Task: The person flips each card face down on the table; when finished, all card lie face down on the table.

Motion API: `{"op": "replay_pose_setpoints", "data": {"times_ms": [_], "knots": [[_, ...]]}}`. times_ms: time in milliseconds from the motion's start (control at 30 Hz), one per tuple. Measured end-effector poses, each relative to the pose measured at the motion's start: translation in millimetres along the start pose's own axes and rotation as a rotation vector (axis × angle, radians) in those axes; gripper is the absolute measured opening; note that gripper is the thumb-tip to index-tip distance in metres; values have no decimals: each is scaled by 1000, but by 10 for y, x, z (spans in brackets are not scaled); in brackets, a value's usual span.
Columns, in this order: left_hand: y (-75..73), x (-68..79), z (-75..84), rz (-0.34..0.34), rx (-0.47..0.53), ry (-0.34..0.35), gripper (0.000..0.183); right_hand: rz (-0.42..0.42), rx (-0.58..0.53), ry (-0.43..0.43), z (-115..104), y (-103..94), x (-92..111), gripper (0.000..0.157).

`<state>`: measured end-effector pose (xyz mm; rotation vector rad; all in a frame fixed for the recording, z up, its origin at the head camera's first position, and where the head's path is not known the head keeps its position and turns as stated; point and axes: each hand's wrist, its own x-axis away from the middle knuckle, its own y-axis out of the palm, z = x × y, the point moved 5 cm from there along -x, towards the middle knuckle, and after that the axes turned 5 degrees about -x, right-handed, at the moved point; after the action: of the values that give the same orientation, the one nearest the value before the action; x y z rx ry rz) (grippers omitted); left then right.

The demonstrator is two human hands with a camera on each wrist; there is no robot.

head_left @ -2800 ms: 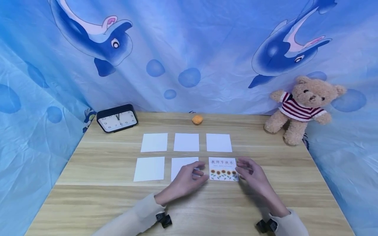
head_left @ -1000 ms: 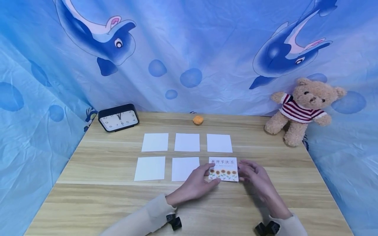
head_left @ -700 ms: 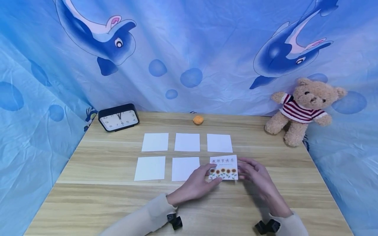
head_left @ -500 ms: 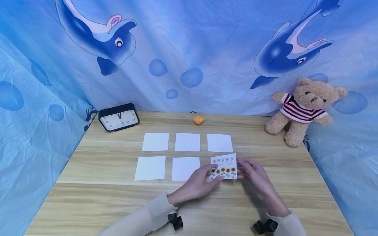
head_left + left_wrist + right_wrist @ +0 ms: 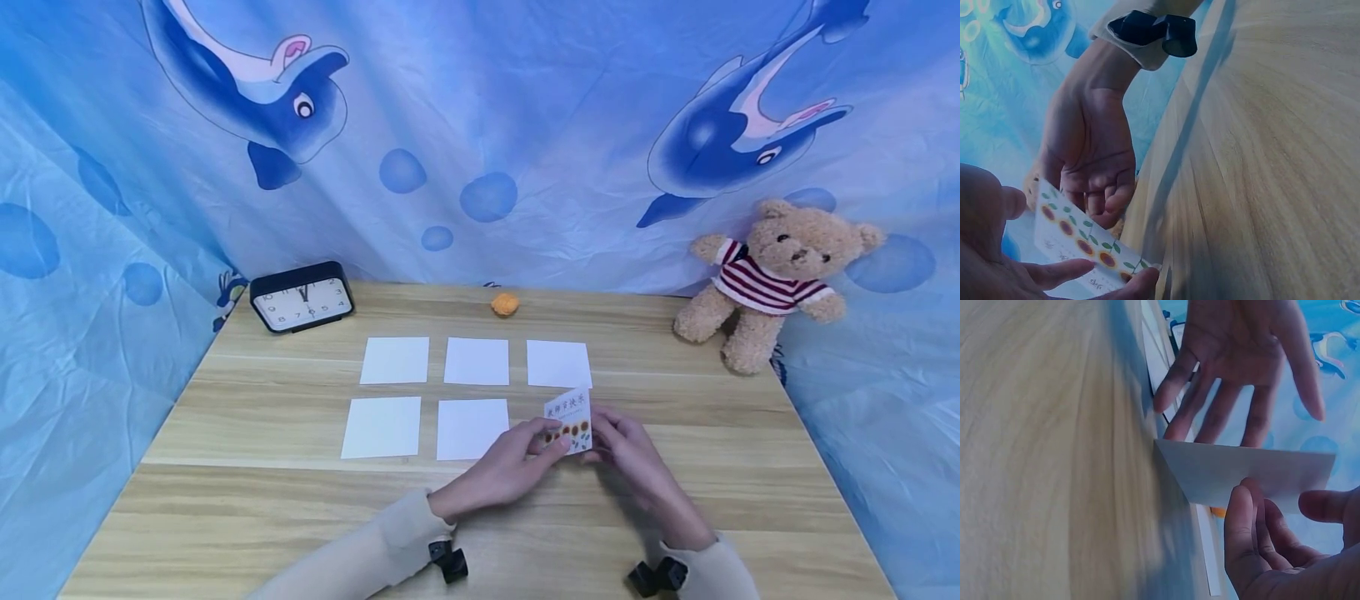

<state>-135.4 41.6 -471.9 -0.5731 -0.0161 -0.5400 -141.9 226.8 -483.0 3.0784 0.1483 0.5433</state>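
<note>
A square card (image 5: 568,423), printed with sunflowers and Chinese characters, stands tilted above the table at the front right. My left hand (image 5: 502,467) is at its printed side, thumb and index finger in front of the lower left part. In the left wrist view its extended fingers lie across the sunflower card (image 5: 1085,244). My right hand (image 5: 633,458) is behind the right edge. The right wrist view has its bent fingers against the plain back of the card (image 5: 1210,469), thumb apart from them. Left fingertips are partly hidden behind the card there.
Several blank white cards (image 5: 472,429) lie in two rows left of and behind the hands. A black clock (image 5: 302,298) stands at the back left, a small orange object (image 5: 505,304) at the back, a teddy bear (image 5: 780,283) at the back right. A dolphin-print curtain (image 5: 450,100) surrounds the wooden table (image 5: 247,517).
My left hand has moved right to the sunflower card. The card's right edge has risen from the table and swung left, with my right hand following it leftward.
</note>
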Motion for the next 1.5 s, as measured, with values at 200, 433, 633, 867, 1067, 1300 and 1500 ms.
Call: {"op": "replay_pose_setpoints", "data": {"times_ms": [200, 433, 633, 867, 1067, 1300, 1500], "knots": [[8, -10, -1, -5, 75, 21, 56, -54, 51, -53, 32, 88, -26, 44], [-33, -61, -10, 52, 231, 93, 43, -26, 138, -83, 61, 124, -33, 44], [-102, -58, -15, 107, 309, 169, 33, 69, 228, -79, 77, 99, -32, 49], [-184, -40, -31, 173, 375, 175, 43, 147, 286, -38, 85, 7, -31, 63], [-223, -55, -119, 221, 339, 138, 55, 173, 276, -37, 69, -97, -46, 60], [-250, -94, -214, 260, 242, 121, 57, 222, 332, -56, 53, -189, -54, 56], [-265, -125, -248, 282, 138, 100, 55, 233, 406, -101, 17, -224, -70, 52]]}}
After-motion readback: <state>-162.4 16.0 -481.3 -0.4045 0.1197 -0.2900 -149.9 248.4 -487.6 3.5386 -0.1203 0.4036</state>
